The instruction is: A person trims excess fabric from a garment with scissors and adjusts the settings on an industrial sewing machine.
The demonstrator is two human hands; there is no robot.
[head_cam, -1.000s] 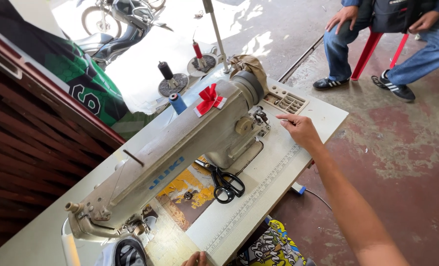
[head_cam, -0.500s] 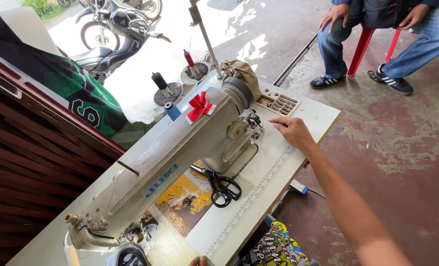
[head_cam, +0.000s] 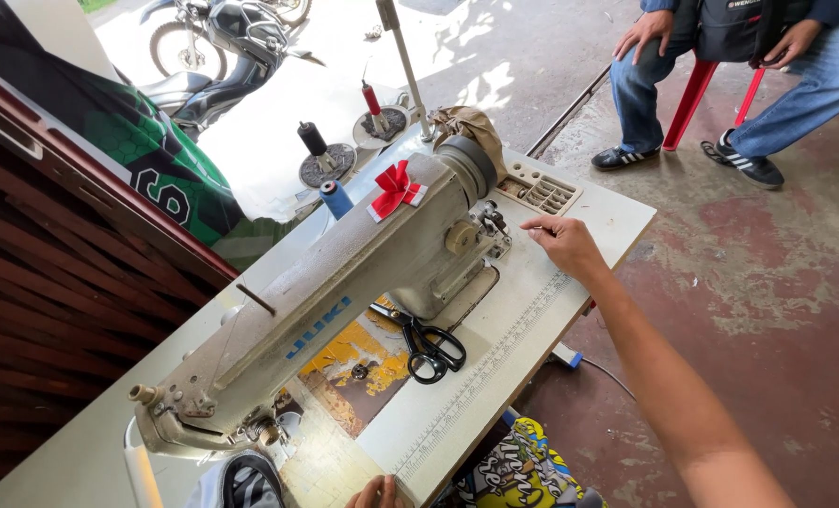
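Note:
A grey industrial sewing machine [head_cam: 344, 282] with a red bow [head_cam: 396, 188] on top stands on a white table [head_cam: 551, 301]. My right hand [head_cam: 565, 243] hovers low over the table by the machine's handwheel end, fingers loosely extended toward the small knobs there, holding nothing I can see. Black-handled scissors [head_cam: 431, 350] lie on the table in front of the machine's base. Only the knuckles of my left hand [head_cam: 377, 491] show at the bottom edge, resting at the table's front edge near the needle end.
Thread spools, black [head_cam: 312, 139], red [head_cam: 371, 98] and blue [head_cam: 335, 198], stand behind the machine by a thread stand pole [head_cam: 402, 61]. A seated person's legs [head_cam: 711, 85] and a red stool are at the upper right. A motorbike [head_cam: 222, 38] is parked beyond. Patterned fabric [head_cam: 513, 466] lies below the table.
My right hand has stayed beside the machine's handwheel end, shifting only slightly. The view has drifted a little.

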